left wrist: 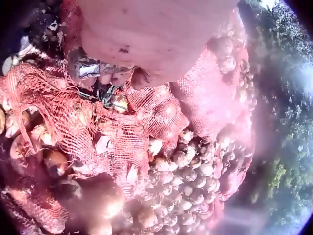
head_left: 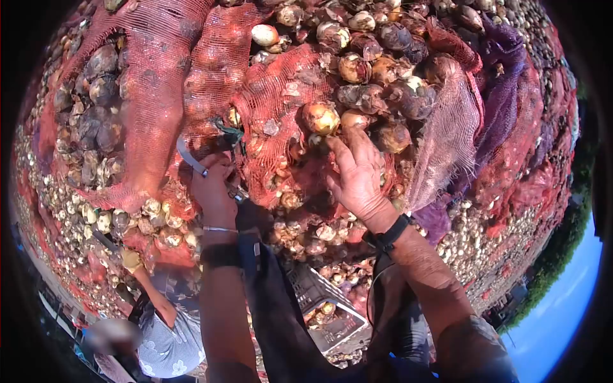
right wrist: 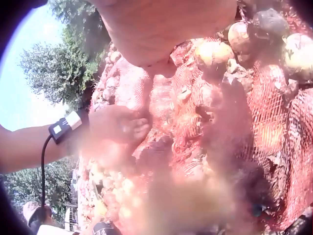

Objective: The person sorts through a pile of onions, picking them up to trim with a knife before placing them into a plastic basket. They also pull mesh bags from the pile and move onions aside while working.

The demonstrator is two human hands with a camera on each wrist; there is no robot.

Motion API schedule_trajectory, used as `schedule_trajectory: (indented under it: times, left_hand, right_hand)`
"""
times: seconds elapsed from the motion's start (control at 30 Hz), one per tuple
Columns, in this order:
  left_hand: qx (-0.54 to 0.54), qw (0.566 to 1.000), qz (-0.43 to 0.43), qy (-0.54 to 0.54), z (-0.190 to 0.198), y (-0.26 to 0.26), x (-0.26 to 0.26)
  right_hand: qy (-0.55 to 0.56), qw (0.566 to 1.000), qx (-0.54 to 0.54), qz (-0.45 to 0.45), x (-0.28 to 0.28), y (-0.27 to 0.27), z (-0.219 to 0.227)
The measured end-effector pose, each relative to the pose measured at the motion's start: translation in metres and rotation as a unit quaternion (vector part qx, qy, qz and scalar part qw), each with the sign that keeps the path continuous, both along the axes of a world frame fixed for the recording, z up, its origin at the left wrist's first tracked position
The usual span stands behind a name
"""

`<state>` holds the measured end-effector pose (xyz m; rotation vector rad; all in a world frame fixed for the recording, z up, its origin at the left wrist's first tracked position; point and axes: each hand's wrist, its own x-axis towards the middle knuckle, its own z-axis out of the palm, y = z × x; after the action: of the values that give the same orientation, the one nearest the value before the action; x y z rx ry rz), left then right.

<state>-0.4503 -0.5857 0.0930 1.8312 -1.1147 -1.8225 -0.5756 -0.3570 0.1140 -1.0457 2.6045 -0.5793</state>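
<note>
A red mesh sack [head_left: 281, 89] is lying among many onions [head_left: 383, 70]. The right hand [head_left: 361, 182] is resting over it, fingers slightly spread. The left hand [head_left: 216, 188] is gripping a curved blade [head_left: 187, 156], fingers curling. One yellow onion [head_left: 321, 118] is sitting just beside the right fingers.

Person's L hand [head_left: 216, 185] was curled in a grip, fingers bent, R hand [head_left: 359, 179] was palm down w/ fingers extended & slightly apart, L forearm [head_left: 223, 290] reached approx. straight fwd, R forearm [head_left: 429, 274] slanted inward
</note>
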Motion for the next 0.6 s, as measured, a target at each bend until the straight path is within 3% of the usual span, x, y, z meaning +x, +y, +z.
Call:
schedule_trajectory:
  times: [0.03, 0.1, 0.13, 0.3, 0.5, 0.6]
  left_hand:
    - [0.025, 0.998, 0.058, -0.012, 0.017, 0.019, 0.006]
    - [0.101, 0.995, 0.018, 0.016, 0.027, 0.052, 0.045]
    - [0.134, 0.991, 0.003, -0.002, 0.035, 0.072, 0.055]
    - [0.284, 0.958, -0.041, -0.027, 0.070, 0.134, 0.106]
    - [0.365, 0.929, -0.048, -0.041, 0.086, 0.108, 0.111]
    - [0.348, 0.927, -0.138, -0.023, 0.094, 0.073, 0.109]
  right_hand:
    - [0.014, 1.000, 0.004, -0.014, -0.018, -0.006, -0.010]
    - [0.008, 0.997, 0.042, 0.065, -0.043, -0.028, -0.046]
    - [0.027, 0.985, 0.133, 0.103, -0.052, -0.038, -0.061]
    - [0.003, 0.980, 0.189, 0.065, -0.052, -0.057, -0.091]
    - [0.001, 0.975, 0.217, 0.040, -0.054, -0.064, -0.097]
    - [-0.036, 0.972, 0.233, 0.023, -0.053, -0.074, -0.091]
